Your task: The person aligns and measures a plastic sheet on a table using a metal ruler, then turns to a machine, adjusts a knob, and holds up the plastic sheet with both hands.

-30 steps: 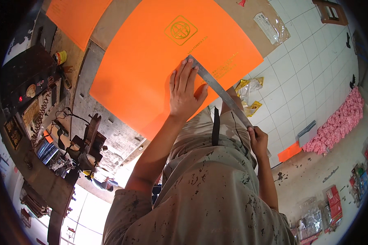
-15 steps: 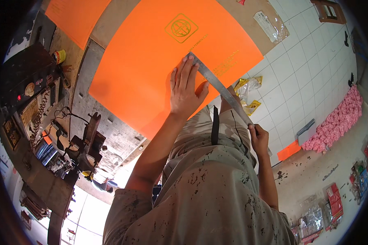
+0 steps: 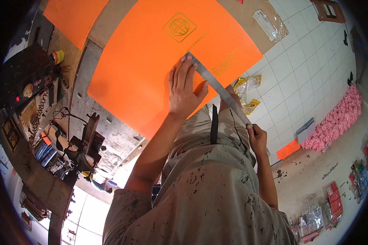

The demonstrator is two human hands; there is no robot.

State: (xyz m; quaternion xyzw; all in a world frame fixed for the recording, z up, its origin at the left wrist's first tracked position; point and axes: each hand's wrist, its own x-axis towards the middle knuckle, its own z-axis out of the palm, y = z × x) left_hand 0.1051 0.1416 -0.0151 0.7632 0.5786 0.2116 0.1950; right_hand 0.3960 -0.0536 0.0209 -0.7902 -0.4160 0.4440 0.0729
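A large orange sheet [image 3: 126,61] with gold printing and an emblem lies on the work surface in front of me. A long steel ruler [image 3: 218,86] crosses it at a slant, from the middle of the sheet out past its near right edge. My left hand [image 3: 185,92] lies flat on the sheet, fingers stretched out, with the fingertips against the far end of the ruler. Lower right, my right hand [image 3: 257,139] is closed around the ruler's near end, beyond the sheet.
To the left stands a dark machine [image 3: 32,77] with coiled wires, beside a black metal device [image 3: 88,143]. A second orange sheet [image 3: 71,20] lies at the far left. Yellow-and-clear plastic wrappers [image 3: 249,87] lie right of the sheet; a pink heap [image 3: 335,118] sits farther right on the tiled floor.
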